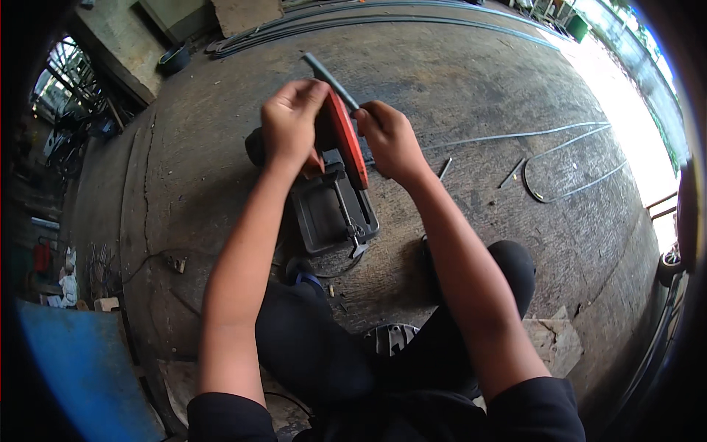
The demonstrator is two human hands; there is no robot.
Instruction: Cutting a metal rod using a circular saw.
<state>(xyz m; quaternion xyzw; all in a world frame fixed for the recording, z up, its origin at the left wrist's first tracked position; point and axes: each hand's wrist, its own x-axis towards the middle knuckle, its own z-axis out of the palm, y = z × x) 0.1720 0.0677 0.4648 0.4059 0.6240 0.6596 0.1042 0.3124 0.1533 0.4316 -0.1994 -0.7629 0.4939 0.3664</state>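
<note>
Rod (333,81): grey, short, raised above the upper end of the saw's red guard (346,140) and slanting from upper left to lower right. Its upper end is free.

Right hand (392,141): fingers closed around the lower end of the rod, to the right of the guard.

Left hand (288,121): thumb and fingers drawn narrow at the top of the guard, close to the rod. Whether they grip the rod, touch the guard or hold anything cannot be told from this angle.

Saw (318,215): standing on the floor (213,132) in front of the person's knees, with the dark tray of its base nearest. The clamp handle (359,249) lies at the near end. One long bar (479,138) runs rightward from beside the guard; its seating in the clamp is hidden. Two offcuts (511,173) (445,169) lie on the floor to the right.

Finding: the step in hand is judged to be handling the rod by hand above the saw. The blade's state cannot be verified. In this inspector's judgement, the next move calls for a firm right grip, the rod kept off the guard, and the left fingers clear of the wheel.
</note>
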